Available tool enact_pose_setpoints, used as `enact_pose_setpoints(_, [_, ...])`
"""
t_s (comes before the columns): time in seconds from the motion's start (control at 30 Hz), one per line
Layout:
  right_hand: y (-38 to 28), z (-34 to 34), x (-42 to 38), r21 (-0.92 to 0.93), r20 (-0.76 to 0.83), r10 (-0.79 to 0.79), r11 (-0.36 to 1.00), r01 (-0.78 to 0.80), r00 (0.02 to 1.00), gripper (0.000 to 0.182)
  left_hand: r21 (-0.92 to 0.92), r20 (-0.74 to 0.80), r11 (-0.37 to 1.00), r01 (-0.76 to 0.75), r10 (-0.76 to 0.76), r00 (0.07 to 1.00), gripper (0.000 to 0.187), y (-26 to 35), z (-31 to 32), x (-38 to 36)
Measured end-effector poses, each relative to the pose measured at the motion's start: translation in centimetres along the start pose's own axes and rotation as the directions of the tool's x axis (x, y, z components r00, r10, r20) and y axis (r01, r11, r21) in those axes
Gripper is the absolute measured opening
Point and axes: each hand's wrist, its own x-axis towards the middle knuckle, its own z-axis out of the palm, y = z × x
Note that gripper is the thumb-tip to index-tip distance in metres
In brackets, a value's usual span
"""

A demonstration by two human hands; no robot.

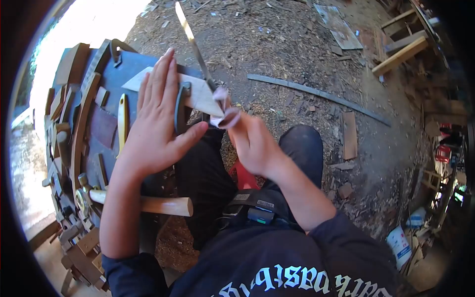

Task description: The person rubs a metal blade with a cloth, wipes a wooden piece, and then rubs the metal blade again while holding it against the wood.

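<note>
My left hand (153, 126) lies flat with fingers stretched over a pale wooden board (199, 93) on the blue-topped bench (141, 59). Its thumb points out to the right. A dark curved metal piece, like a clamp (180, 106), stands against the board beside those fingers. My right hand (255, 143) is wrapped round the pale purple handle of what looks like a handsaw (229, 119). Seen nearly edge-on, the narrow blade (194, 47) points away from me, past the board's right end. Part of the handle is hidden by my fingers.
On the bench are a yellow-handled tool (122, 121), a thick wooden handle (166, 205) and several wood offcuts (74, 64). A long grey strip (316, 90) and a short plank (350, 134) lie on the chip-strewn ground. A white bucket (398, 245) stands at right.
</note>
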Motion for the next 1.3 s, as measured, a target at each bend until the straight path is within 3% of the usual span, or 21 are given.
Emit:
enact_pose_setpoints(0.07, [0.4,0.6,-2.1,0.083,-0.031,0.028,0.996,-0.026,0.999,0.025,0.011,0.009,1.000,0.007,-0.007,1.000,0.103,-0.1,-0.2,0.2])
enact_pose_setpoints(0.13, [0.6,0.4,-0.7,0.116,-0.075,-0.044,0.992,0.053,0.996,0.023,0.033,-0.012,0.999,-0.003,0.004,1.000,0.102,-0.3,-0.3,0.5])
enact_pose_setpoints(0.17, [0.3,-0.6,0.6,0.002,-0.023,0.005,1.000,-0.005,1.000,0.024,0.031,0.001,0.999,-0.018,0.018,1.000,0.101,-0.2,-0.1,0.4])
enact_pose_setpoints(0.23, [1.8,-0.6,1.8,0.007,0.019,-0.048,0.999,0.048,0.999,0.024,0.025,0.007,0.999,-0.029,0.028,1.000,0.099,-0.1,0.4,0.5])
enact_pose_setpoints(0.33, [2.1,1.1,-1.9,0.070,-0.036,-0.001,0.998,0.003,0.999,0.022,0.005,-0.007,1.000,-0.012,0.012,1.000,0.100,-0.1,0.0,0.4])
enact_pose_setpoints(0.4, [2.6,1.4,-0.1,0.045,-0.126,-0.183,0.981,0.190,0.975,0.022,0.043,-0.017,0.999,-0.005,0.006,1.000,0.100,-0.4,-0.2,0.3])
enact_pose_setpoints(0.47, [2.8,-0.1,1.3,0.085,0.012,-0.089,0.993,0.088,0.996,0.022,0.031,-0.010,0.999,-0.014,0.014,1.000,0.099,-0.4,0.3,0.3])
enact_pose_setpoints(0.57, [3.8,0.3,1.0,0.049,0.045,-0.105,0.993,0.103,0.993,0.020,0.025,0.001,0.999,-0.027,0.027,1.000,0.100,-0.5,0.4,0.5])
enact_pose_setpoints(0.6, [3.0,1.0,-0.2,0.087,-0.046,-0.135,0.986,0.139,0.990,0.019,0.021,-0.004,1.000,-0.007,0.007,1.000,0.102,-0.4,0.3,0.5])
enact_pose_setpoints(0.7, [4.3,1.6,-0.5,0.168,-0.056,-0.181,0.968,0.188,0.982,0.018,0.039,0.002,0.999,-0.009,0.009,1.000,0.102,-0.4,0.3,0.5])
enact_pose_setpoints(0.8, [4.0,-0.2,2.5,0.027,0.026,-0.116,0.993,0.115,0.993,0.017,0.012,0.005,1.000,0.009,-0.009,1.000,0.101,-0.3,0.7,0.3])
enact_pose_setpoints(0.87, [5.3,1.5,0.3,0.093,-0.022,-0.144,0.985,0.146,0.989,0.016,0.020,0.005,1.000,0.002,-0.002,1.000,0.100,-0.2,0.4,0.3])
enact_pose_setpoints(0.97, [4.8,1.5,0.2,0.031,-0.081,-0.235,0.971,0.238,0.969,0.022,0.031,-0.030,1.000,0.003,-0.002,1.000,0.099,-0.3,0.0,0.8])
enact_pose_setpoints(1.07, [3.1,-0.4,3.0,0.014,0.120,-0.033,0.999,0.031,0.992,0.033,0.022,-0.010,0.999,-0.046,0.046,0.999,0.101,-1.0,0.8,0.2])
enact_pose_setpoints(1.17, [5.0,0.7,-0.7,0.221,0.051,-0.063,0.974,0.050,0.997,0.031,0.002,0.002,1.000,0.004,-0.004,1.000,0.099,-0.2,0.2,0.5])
enact_pose_setpoints(1.23, [5.2,0.8,-1.2,0.238,-0.096,-0.133,0.959,0.153,0.986,0.027,0.028,-0.011,1.000,-0.010,0.010,1.000,0.099,-0.5,0.3,0.4])
enact_pose_setpoints(1.3, [5.7,-0.9,-2.3,0.227,-0.015,-0.041,0.973,0.043,0.999,0.029,0.012,-0.005,1.000,-0.005,0.005,1.000,0.099,-0.1,0.3,0.5])
